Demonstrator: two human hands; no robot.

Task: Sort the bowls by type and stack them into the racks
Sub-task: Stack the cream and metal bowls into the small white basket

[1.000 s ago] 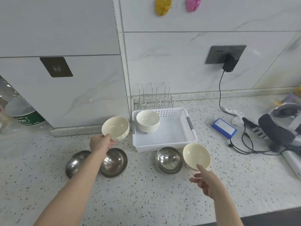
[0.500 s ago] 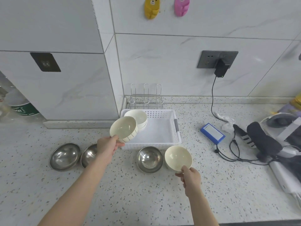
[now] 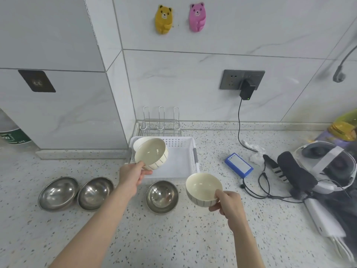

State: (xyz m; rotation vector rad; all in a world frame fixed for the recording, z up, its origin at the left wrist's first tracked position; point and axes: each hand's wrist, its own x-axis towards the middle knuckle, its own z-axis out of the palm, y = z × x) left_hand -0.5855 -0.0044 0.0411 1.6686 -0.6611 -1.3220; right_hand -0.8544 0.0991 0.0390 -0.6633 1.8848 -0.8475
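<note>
Left hand [image 3: 131, 176] grip clamped on cream bowl [image 3: 151, 153], now moved over white basket [image 3: 181, 161]; right hand [image 3: 229, 203] has lifted second cream bowl [image 3: 202, 189] off bench [image 3: 173, 238], pinching its rim.

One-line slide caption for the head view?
Each hand, left hand and right hand, holds a cream bowl near the white basket.

Cream bowl [image 3: 151, 153] in each hand [image 3: 131, 175]
</note>
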